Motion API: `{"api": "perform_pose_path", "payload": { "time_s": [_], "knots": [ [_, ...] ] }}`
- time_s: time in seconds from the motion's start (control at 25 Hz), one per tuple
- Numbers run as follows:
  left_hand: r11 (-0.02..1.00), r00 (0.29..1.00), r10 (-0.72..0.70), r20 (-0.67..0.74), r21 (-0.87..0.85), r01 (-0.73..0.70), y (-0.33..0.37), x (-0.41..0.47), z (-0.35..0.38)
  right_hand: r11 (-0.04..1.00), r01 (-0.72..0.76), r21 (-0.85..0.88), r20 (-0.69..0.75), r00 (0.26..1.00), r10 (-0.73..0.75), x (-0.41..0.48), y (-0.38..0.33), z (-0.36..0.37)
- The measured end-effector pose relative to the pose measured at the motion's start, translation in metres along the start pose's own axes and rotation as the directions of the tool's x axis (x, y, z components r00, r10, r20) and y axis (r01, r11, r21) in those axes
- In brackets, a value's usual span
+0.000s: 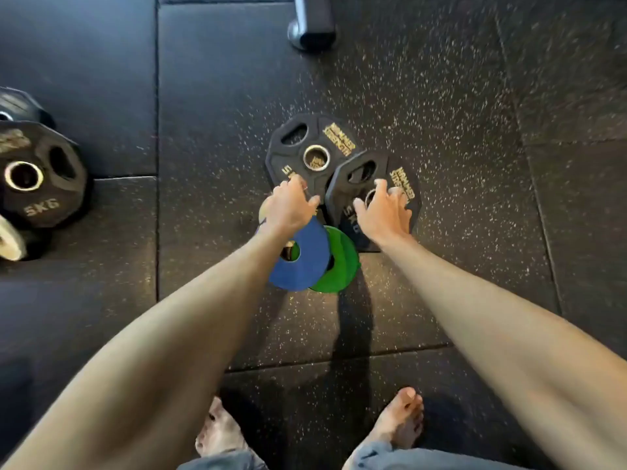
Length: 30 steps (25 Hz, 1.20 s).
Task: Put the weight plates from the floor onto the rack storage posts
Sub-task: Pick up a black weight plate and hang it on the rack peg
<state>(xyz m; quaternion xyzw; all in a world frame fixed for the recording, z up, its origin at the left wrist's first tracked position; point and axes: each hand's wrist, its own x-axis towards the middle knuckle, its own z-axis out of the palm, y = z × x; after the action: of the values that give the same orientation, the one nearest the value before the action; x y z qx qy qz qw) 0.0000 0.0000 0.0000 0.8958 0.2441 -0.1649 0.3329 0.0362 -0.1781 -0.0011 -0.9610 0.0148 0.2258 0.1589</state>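
Observation:
Two black 5 kg plates lie on the speckled rubber floor. The right black plate [390, 171] overlaps the edge of the left black plate [305, 144]. A blue disc [305, 266] lies partly over a green disc [342, 262] just in front of them, and a pale disc [262, 213] peeks out under my left wrist. My left hand [290, 206] reaches down at the left plate's near rim, with its fingertips hidden. The spread fingers of my right hand [383, 212] rest on the right plate around its centre hole.
At the left edge a black 5 kg plate [40, 174] sits with other plates [17, 103] behind it and a pale one [10, 242] in front. A dark metal equipment foot [312, 25] stands at the top. My bare feet [400, 418] are below.

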Motion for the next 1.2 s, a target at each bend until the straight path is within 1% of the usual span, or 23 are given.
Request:
{"api": "perform_pose_path", "payload": {
  "time_s": [0.08,0.12,0.2,0.28,0.32,0.44,0.52,0.56,0.64,0.72,0.8,0.84,0.88,0.96,1.0,1.04,1.12,1.2],
  "knots": [
    [0.988,0.995,0.093,-0.026,0.124,-0.089,0.013,0.013,0.026,0.993,-0.116,-0.013,-0.124,0.986,0.113,0.020,0.023,0.010],
    [0.979,0.989,0.141,-0.044,0.152,-0.133,0.020,0.020,0.041,0.983,-0.181,-0.002,-0.162,0.971,0.178,0.031,0.038,0.017],
    [0.971,0.981,0.188,-0.052,0.160,-0.177,0.033,0.030,0.061,0.951,-0.300,0.078,-0.169,0.936,0.309,0.043,0.064,0.028],
    [0.984,0.990,0.135,-0.046,0.125,-0.128,0.039,0.045,0.071,0.893,-0.407,0.193,-0.119,0.894,0.433,0.052,0.082,0.041],
    [0.989,0.995,0.098,-0.035,0.114,-0.093,0.042,0.052,0.074,0.854,-0.444,0.271,-0.070,0.876,0.478,0.055,0.088,0.046],
    [0.995,0.999,0.042,-0.030,0.096,-0.039,0.049,0.066,0.084,0.689,-0.537,0.486,0.056,0.806,0.589,0.073,0.096,0.052],
    [0.998,0.998,0.007,-0.070,0.062,-0.003,0.052,0.072,0.090,0.599,-0.596,0.536,0.101,0.749,0.655,0.084,0.097,0.053],
    [0.999,0.996,-0.017,-0.089,0.035,0.020,0.052,0.074,0.091,0.584,-0.606,0.540,0.105,0.737,0.668,0.087,0.096,0.055],
    [0.998,0.993,-0.053,-0.104,-0.030,0.050,0.049,0.076,0.093,0.628,-0.571,0.528,0.026,0.750,0.661,0.086,0.094,0.058],
    [0.993,0.989,-0.054,-0.140,-0.110,0.038,0.045,0.073,0.095,0.681,-0.523,0.512,-0.086,0.757,0.647,0.082,0.094,0.067],
    [0.978,0.983,-0.064,-0.173,-0.209,0.027,0.045,0.064,0.097,0.680,-0.486,0.550,-0.169,0.732,0.660,0.079,0.094,0.073],
    [0.971,0.982,-0.059,-0.179,-0.240,0.014,0.047,0.057,0.097,0.656,-0.458,0.600,-0.188,0.716,0.672,0.078,0.093,0.074],
    [0.969,0.981,-0.039,-0.188,-0.247,-0.009,0.049,0.049,0.096,0.607,-0.425,0.671,-0.179,0.702,0.690,0.075,0.093,0.074],
    [0.970,0.979,0.028,-0.202,-0.232,-0.076,0.054,0.032,0.094,0.444,-0.327,0.834,-0.114,0.685,0.720,0.068,0.089,0.068],
    [0.966,0.976,0.060,-0.210,-0.232,-0.110,0.056,0.023,0.092,0.375,-0.281,0.884,-0.088,0.687,0.721,0.063,0.087,0.063],
    [0.957,0.973,0.086,-0.215,-0.252,-0.140,0.056,0.015,0.091,0.327,-0.246,0.913,-0.071,0.691,0.719,0.056,0.088,0.057],
    [0.932,0.974,0.115,-0.193,-0.319,-0.173,0.057,-0.003,0.089,0.295,-0.198,0.935,-0.073,0.705,0.706,0.040,0.089,0.044],
    [0.921,0.981,0.089,-0.171,-0.360,-0.146,0.063,-0.022,0.077,0.316,-0.173,0.933,-0.108,0.702,0.704,0.022,0.084,0.018]
  ]
}}
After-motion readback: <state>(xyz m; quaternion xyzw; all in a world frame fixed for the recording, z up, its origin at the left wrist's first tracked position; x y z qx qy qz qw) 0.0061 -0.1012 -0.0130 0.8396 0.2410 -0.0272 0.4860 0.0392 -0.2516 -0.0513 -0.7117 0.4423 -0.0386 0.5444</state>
